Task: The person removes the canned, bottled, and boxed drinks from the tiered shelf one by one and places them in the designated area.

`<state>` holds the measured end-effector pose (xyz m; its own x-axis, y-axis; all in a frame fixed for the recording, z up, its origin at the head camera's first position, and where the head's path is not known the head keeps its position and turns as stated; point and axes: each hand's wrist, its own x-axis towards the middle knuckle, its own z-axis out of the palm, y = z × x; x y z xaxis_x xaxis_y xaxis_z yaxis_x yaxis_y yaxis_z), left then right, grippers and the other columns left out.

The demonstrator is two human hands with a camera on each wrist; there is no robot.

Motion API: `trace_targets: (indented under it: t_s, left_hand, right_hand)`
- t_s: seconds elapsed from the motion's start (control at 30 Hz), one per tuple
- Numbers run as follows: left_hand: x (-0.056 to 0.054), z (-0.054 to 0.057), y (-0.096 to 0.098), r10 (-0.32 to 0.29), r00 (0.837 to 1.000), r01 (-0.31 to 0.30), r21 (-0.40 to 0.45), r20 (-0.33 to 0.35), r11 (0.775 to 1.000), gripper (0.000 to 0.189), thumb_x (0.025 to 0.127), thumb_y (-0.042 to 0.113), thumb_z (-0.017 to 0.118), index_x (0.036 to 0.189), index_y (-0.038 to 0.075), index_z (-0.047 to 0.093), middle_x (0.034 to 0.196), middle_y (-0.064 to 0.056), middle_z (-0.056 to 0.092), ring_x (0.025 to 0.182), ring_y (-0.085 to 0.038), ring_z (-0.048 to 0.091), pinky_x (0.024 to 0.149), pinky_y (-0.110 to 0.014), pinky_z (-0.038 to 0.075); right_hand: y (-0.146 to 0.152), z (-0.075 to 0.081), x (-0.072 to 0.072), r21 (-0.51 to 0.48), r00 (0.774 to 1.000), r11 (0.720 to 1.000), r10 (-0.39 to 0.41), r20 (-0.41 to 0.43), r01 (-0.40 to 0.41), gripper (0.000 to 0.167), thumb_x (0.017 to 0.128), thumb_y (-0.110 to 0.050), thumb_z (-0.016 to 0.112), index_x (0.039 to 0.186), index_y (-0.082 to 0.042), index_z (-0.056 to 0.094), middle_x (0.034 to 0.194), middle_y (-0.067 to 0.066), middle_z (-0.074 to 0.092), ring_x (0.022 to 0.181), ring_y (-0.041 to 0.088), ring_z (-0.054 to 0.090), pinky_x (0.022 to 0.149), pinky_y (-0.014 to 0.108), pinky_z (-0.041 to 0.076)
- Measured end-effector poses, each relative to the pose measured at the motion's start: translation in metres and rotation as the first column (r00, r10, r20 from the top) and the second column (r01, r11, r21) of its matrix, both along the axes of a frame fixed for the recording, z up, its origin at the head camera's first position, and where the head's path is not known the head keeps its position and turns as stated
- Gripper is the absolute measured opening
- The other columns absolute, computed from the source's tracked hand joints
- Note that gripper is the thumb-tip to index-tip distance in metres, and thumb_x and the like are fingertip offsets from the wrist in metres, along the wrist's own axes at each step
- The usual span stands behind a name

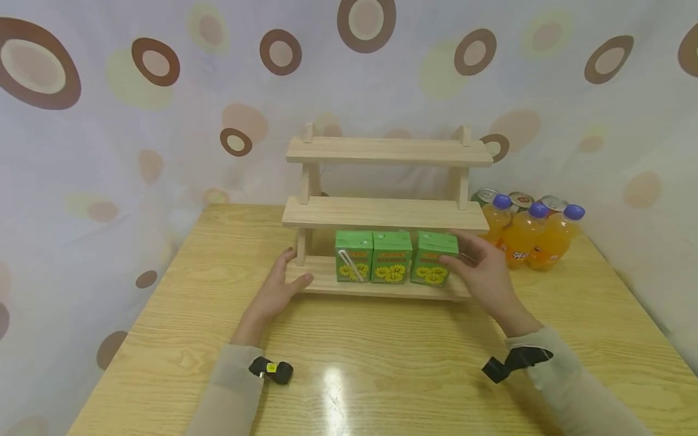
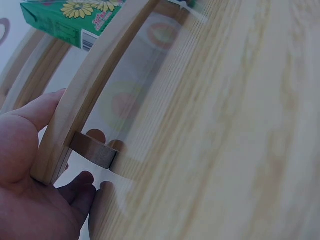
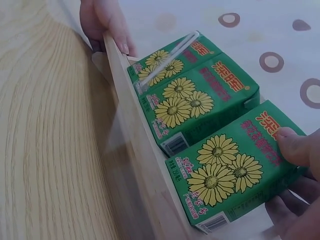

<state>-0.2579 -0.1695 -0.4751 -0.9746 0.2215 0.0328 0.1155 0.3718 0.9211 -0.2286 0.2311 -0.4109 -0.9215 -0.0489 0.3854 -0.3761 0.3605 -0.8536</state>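
Three green drink cartons with yellow flowers stand on the bottom board of a wooden three-tier shelf (image 1: 387, 212). The left carton (image 1: 349, 269) has a white straw on its front, and the middle carton (image 1: 391, 260) stands right against it. My right hand (image 1: 485, 272) pinches the right carton (image 1: 431, 266), thumb on its front and fingers behind; this carton is slightly tilted, with a narrow gap to the middle one. My left hand (image 1: 275, 290) grips the left end of the bottom board (image 2: 55, 150), thumb on one face and fingers round the other.
Right of the shelf stand several orange soda bottles (image 1: 523, 236) with purple caps, with drink cans (image 1: 520, 201) behind them. A patterned cloth (image 1: 163, 121) hangs behind the wooden table (image 1: 382, 363). The middle board (image 1: 384, 212) overhangs the cartons from behind.
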Motion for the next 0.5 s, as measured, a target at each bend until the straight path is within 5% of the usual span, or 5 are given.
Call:
trace_targets:
  t_s: [0.5]
  left_hand:
    - [-0.001, -0.001, 0.001, 0.010, 1.000, -0.010, 0.018, 0.001, 1.000, 0.072, 0.098, 0.034, 0.063, 0.156, 0.019, 0.023, 0.165, -0.006, 0.006, 0.149, -0.031, 0.001, 0.117, -0.058, 0.005]
  right_hand:
    - [0.043, 0.003, 0.015, -0.001, 0.999, 0.999, -0.045, 0.007, 0.045, 0.048, 0.093, -0.004, 0.067, 0.139, -0.003, 0.054, 0.137, 0.014, 0.056, 0.124, 0.009, 0.052, 0.092, 0.015, 0.047]
